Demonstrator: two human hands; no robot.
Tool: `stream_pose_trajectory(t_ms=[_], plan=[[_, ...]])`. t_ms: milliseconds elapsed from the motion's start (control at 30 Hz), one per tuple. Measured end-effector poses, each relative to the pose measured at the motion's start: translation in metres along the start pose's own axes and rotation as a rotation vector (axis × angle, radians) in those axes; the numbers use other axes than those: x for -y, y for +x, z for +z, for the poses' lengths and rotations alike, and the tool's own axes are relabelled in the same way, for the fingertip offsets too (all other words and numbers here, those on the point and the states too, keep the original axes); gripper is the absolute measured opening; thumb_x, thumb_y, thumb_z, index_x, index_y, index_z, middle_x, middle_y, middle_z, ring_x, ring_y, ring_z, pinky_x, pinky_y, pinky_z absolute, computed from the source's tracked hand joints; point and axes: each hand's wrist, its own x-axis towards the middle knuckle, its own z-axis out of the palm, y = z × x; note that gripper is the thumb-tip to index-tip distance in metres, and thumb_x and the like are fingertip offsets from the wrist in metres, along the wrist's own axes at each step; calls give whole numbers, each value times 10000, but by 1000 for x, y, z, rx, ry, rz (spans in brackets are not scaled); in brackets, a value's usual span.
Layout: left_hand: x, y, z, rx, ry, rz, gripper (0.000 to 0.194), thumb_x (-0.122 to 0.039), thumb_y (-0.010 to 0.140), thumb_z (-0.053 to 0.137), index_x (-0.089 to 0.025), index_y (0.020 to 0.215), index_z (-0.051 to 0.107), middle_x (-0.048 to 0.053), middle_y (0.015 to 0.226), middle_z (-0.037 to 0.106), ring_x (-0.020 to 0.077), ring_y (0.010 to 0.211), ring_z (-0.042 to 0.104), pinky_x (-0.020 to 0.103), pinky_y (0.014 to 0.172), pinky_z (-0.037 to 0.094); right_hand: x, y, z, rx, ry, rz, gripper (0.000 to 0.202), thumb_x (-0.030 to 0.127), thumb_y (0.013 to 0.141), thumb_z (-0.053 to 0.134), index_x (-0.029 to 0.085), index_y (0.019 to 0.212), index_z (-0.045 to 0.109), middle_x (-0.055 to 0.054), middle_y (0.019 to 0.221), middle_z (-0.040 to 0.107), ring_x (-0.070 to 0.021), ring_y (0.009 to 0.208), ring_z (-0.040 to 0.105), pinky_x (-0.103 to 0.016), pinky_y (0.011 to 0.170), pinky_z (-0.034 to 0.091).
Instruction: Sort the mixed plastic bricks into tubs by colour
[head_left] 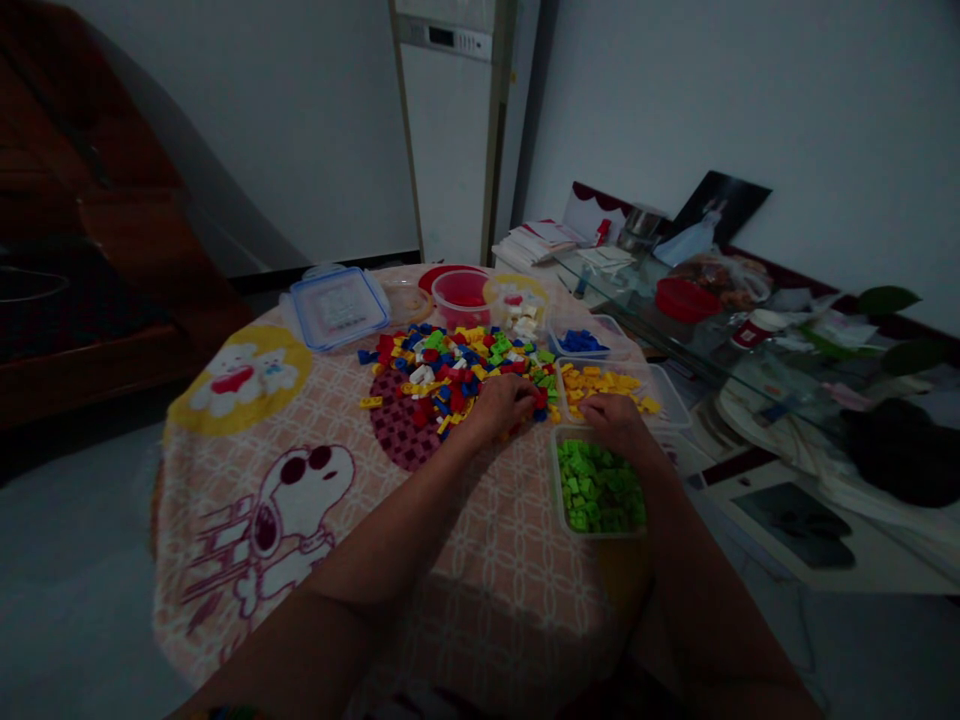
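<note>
A loose pile of mixed toy building bricks (431, 352) in red, blue, yellow, green and white lies on the round table. My left hand (506, 403) is at the pile's right edge, its fingers curled down near a red brick; what they hold, if anything, is hidden. My right hand (616, 420) is over the near side of a clear box of yellow bricks (596, 380), its fingers drawn together with their contents not visible. Closer to me, partly under my right forearm, stands a clear box of green bricks (596, 490).
Behind the yellow bricks is a box with blue bricks (581, 341); white bricks (527, 322) lie beyond. A pink round tub (461, 292) and a blue-rimmed lid (337, 308) sit at the back. Right of the table, a cluttered glass shelf (697, 335) stands close.
</note>
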Motion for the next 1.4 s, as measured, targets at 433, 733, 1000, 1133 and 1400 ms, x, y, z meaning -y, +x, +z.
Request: stream_pose_trajectory(t_ms=[433, 733, 1000, 1133, 1400], plan=[[4, 1, 0, -41, -183, -64, 168, -193, 840, 636, -161, 926, 777, 21, 811, 761, 161, 744, 671, 250, 730, 486, 3, -1, -1, -2, 34, 9, 315, 275, 888, 463, 215, 582, 505, -22, 627, 546, -155, 637, 468, -292, 646, 300], [8, 4, 0, -73, -370, -105, 78, -211, 787, 753, -147, 831, 757, 3, 726, 725, 143, 672, 655, 233, 649, 459, 1, -1, 0, -3, 36, 13, 323, 282, 898, 461, 216, 584, 502, -23, 621, 542, -158, 631, 466, -298, 636, 298], [-9, 4, 40, -66, -929, -63, 352, -175, 822, 684, -123, 1165, 743, 91, 986, 794, 185, 857, 746, 287, 770, 594, -1, 0, 2, -25, 8, 4, 318, 253, 920, 476, 204, 640, 617, -48, 685, 641, -172, 666, 535, -301, 668, 340], [-5, 3, 40, -97, -801, 21, 432, -148, 875, 599, -169, 1288, 721, 112, 1231, 768, 222, 1069, 740, 377, 952, 602, -2, -1, 2, -92, -10, 47, 297, 247, 921, 495, 195, 716, 704, -79, 781, 717, -203, 766, 614, -303, 722, 386], [-2, -1, 41, -120, -298, 103, 441, -115, 890, 533, -168, 1285, 724, 111, 1282, 745, 241, 1203, 685, 404, 1123, 514, -4, 0, 3, -79, -16, 18, 279, 231, 912, 515, 197, 750, 741, -80, 809, 747, -197, 753, 619, -304, 719, 386]])
